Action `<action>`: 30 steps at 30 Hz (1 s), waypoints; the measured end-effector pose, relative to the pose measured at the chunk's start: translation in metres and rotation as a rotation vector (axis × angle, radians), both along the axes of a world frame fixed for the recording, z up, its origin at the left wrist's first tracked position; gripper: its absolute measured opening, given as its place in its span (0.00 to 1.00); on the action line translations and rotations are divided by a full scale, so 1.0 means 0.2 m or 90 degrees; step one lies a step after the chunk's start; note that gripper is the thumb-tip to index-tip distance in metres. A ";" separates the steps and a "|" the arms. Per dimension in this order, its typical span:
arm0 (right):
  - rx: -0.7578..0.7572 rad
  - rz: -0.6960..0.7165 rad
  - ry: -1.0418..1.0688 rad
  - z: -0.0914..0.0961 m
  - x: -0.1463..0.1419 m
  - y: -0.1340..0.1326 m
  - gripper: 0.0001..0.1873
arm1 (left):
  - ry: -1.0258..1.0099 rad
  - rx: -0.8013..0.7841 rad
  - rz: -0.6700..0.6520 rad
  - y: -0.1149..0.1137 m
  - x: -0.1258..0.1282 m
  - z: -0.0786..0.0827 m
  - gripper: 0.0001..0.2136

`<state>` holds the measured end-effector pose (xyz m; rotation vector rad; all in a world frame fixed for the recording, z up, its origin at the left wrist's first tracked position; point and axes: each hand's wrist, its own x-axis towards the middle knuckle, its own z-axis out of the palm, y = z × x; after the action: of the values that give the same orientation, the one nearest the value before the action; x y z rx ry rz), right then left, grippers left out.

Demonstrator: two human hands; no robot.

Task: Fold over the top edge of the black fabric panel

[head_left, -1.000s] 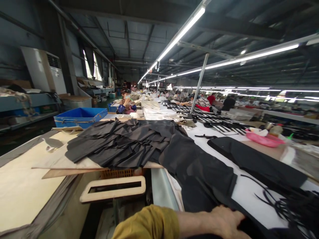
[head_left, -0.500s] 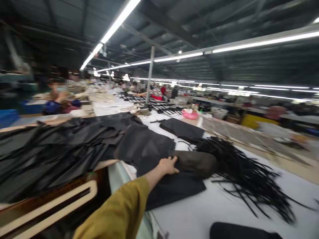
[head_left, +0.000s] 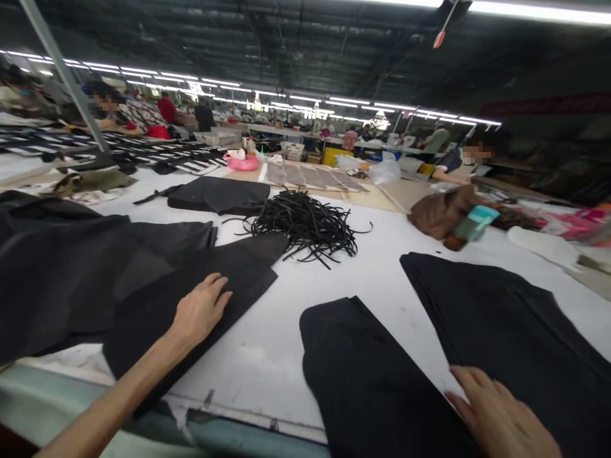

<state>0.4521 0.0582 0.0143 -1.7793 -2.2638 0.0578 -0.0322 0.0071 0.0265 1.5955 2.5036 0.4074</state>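
Head view, nearest first: the right hand [head_left: 501, 416] was laid open with fingers spread, gripping nothing, at the right edge of a black fabric panel [head_left: 363, 375] spread on the white worktop [head_left: 334, 280]. Just beside it, a second black panel [head_left: 515, 324] was spread. Further left, the left hand [head_left: 200, 312] was pressed flat and open on a pointed black fabric piece [head_left: 243, 273]. Beyond, a tangle of black strips [head_left: 305, 222] was heaped, a folded black piece [head_left: 214, 194] was laid behind it, and a pink bowl [head_left: 242, 163] was set farthest off.

A garment factory floor: long cutting tables [head_left: 334, 267] strewn with black fabric pieces [head_left: 214, 194], seated workers [head_left: 458, 162] toward two o'clock, fluorescent strip lights [head_left: 305, 98] overhead.
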 end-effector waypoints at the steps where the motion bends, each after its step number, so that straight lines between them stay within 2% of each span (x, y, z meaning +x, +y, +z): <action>1: 0.028 0.035 -0.040 0.01 -0.09 -0.04 0.15 | -0.056 0.025 -0.044 -0.04 0.08 0.00 0.18; 3: 0.026 0.133 -0.031 0.02 -0.30 -0.15 0.16 | -0.228 0.021 -0.106 -0.11 0.24 -0.02 0.18; 5: -0.046 0.251 -0.038 -0.01 -0.53 -0.28 0.21 | -0.385 0.009 -0.136 -0.16 0.39 -0.05 0.17; 7: -0.096 0.274 -0.065 -0.07 -0.71 -0.40 0.30 | -0.483 0.006 -0.139 -0.19 0.49 -0.08 0.17; 9: -0.116 0.248 -0.085 -0.11 -0.80 -0.46 0.33 | -0.534 -0.001 -0.134 -0.20 0.55 -0.11 0.17; 11: -0.145 0.234 -0.074 -0.10 -0.81 -0.47 0.30 | -0.561 -0.018 -0.139 -0.20 0.56 -0.13 0.17; 14: -0.214 0.250 -0.012 -0.04 -0.77 -0.41 0.22 | -0.587 -0.046 -0.147 -0.20 0.55 -0.12 0.18; 17: -0.202 0.218 -0.047 0.00 -0.75 -0.37 0.18 | -0.605 -0.059 -0.147 -0.20 0.54 -0.11 0.17; 20: -0.188 0.209 -0.099 -0.01 -0.77 -0.36 0.14 | -0.611 -0.056 -0.159 -0.20 0.55 -0.10 0.17; 26: -0.232 0.221 -0.007 -0.03 -0.74 -0.36 0.09 | -0.590 -0.053 -0.183 -0.20 0.57 -0.09 0.15; 30: -0.224 0.231 -0.011 -0.06 -0.72 -0.35 0.08 | -0.600 -0.055 -0.181 -0.21 0.56 -0.11 0.15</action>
<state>0.3075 -0.0120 0.0032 -1.4867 -2.6935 0.5409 0.0799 -0.0349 0.0054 1.2609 1.5453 0.7691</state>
